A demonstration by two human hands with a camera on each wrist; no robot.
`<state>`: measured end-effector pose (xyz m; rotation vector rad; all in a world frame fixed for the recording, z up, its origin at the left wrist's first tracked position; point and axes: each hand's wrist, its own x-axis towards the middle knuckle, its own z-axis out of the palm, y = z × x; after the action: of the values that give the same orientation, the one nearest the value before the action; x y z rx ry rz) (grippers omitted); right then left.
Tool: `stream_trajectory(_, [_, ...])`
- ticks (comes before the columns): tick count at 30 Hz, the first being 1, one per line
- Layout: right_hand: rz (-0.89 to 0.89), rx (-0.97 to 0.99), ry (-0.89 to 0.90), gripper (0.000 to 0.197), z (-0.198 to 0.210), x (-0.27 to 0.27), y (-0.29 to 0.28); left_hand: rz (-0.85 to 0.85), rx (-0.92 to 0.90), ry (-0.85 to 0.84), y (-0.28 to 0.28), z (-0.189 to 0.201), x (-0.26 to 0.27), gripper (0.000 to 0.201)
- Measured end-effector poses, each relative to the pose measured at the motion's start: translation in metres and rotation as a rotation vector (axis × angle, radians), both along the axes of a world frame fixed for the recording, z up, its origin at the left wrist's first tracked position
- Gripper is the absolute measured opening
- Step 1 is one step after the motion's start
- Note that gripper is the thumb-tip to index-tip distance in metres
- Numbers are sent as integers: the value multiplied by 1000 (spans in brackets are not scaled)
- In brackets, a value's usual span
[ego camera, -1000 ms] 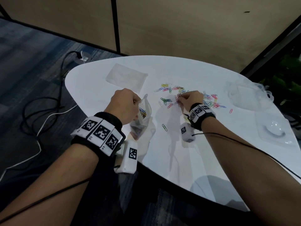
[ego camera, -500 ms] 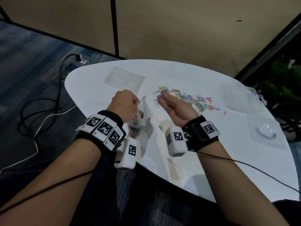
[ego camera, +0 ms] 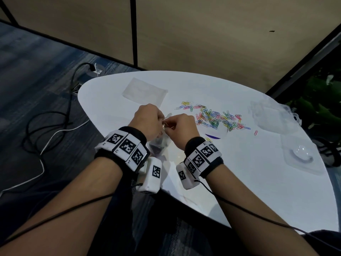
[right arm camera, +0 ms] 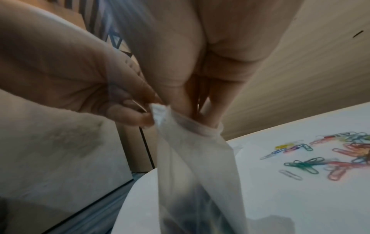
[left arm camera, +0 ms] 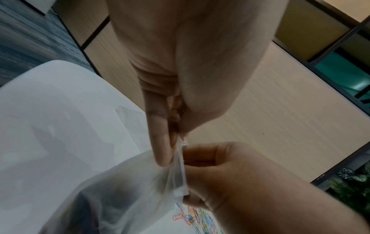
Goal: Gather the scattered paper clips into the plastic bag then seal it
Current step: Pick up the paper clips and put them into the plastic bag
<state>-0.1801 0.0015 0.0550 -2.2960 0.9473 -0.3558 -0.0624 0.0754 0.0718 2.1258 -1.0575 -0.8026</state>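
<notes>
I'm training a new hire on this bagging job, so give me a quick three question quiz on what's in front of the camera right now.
1. True or false: every paper clip is already inside the plastic bag.
2. Which hand pinches the bag's corner?
A. left hand
B. right hand
C. neither
3. Fill in: the right hand's fingers reach ___ the bag's mouth.

Key: 1 false, a coloured pile lies on the white table. 2 A. 3 into.
</notes>
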Motion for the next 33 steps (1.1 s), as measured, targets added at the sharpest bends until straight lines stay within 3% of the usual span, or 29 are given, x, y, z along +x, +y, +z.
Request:
stream_trajectory(6, [127, 34, 165, 30, 4, 1, -1, 22, 3, -6, 1, 3, -2, 27])
stream_trajectory(8, [110, 172, 59, 20, 7, -8, -4, 27, 9, -8, 1, 2, -1, 26])
stream_trajectory(11, [-68, 448, -234, 16, 7, -28, -12, 48, 11, -9, 1, 0, 2, 27])
stream_trajectory(13, [-178, 484, -290, 16, 0, -44, -20, 51, 11, 5, 1, 0, 4, 25])
stream_trajectory(15, [-291, 453, -190, 19, -18, -62, -29, 51, 16, 16, 2, 0, 4, 24])
stream_trajectory(18, [-370, 462, 149, 36, -54, -80, -28, 56, 22, 15, 2, 0, 4, 24])
stream_trajectory(20, [-389, 411, 244, 43, -75, -79, -21, 55, 28, 19, 3, 0, 5, 23])
stream_trajectory(23, [-456, 279, 136, 31, -87, -60, -22, 52, 35, 27, 5, -2, 8, 21])
stream_trajectory(27, [-494, 209, 66, 14, -96, -27, -62, 44, 33, 14, 6, -1, 11, 20])
stream_trajectory(30, [-384, 35, 167, 16, -93, -12, -98, 44, 35, 17, 5, 0, 10, 21])
stream_trajectory(33, [-77, -222, 324, 36, -95, -10, -120, 37, 33, 18, 4, 0, 9, 20])
